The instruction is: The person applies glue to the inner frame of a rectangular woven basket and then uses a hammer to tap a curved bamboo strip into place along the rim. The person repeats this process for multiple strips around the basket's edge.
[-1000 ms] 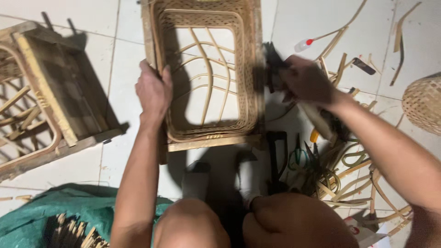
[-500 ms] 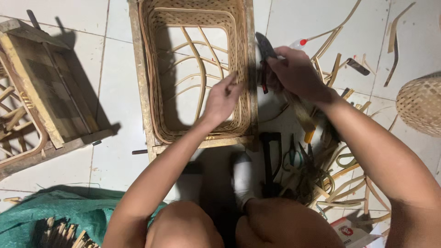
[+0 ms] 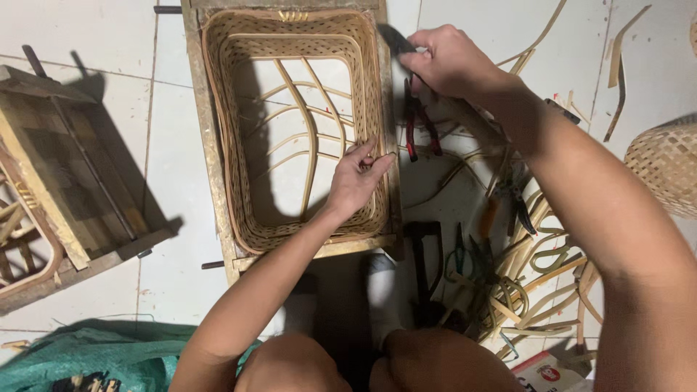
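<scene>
A rectangular woven bamboo basket sits inside a wooden frame on the white tile floor. My left hand pinches the basket's right rim wall near its middle. My right hand is up at the basket's top right corner, closed around a dark tool handle that points toward the rim. Red-handled pliers lie on the floor just under that hand. Thin bamboo strips cross the basket's open bottom.
A second wooden frame with another basket stands at the left. Loose bamboo strips and hand tools litter the floor at the right. A round woven basket sits at the far right. Green cloth lies bottom left.
My left hand moved from the basket's left edge across to its right rim. The view came closer, and my right hand with the tool shifted up toward the top right corner.
</scene>
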